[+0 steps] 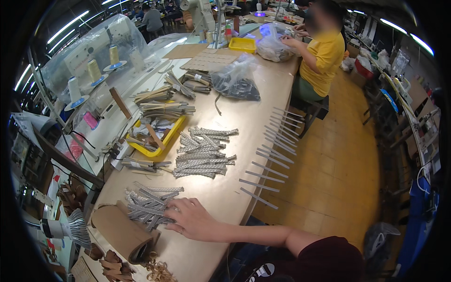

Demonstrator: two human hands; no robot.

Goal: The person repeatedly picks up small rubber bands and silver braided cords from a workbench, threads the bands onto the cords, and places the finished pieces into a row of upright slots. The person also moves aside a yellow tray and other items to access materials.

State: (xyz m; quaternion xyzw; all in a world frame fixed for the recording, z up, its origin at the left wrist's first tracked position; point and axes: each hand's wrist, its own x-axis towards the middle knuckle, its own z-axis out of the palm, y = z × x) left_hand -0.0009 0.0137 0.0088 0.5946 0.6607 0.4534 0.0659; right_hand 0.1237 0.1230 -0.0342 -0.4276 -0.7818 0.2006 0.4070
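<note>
Long table point(230, 197), lower left to upper center. Row of thin grey strips point(270, 169) across its right edge, ends overhanging, probably spaced to stay separate. Braided stack point(203, 157), center-left, laid roughly parallel, likely for order. Yellow tray point(173, 136) beside it, seemingly corralling scraps. Loose braided pile point(144, 207), lower left: right hand point(192, 219) touching its edge, palm down, fingers curled, arm from lower right; grip can't be told. Left hand out of view.
</note>
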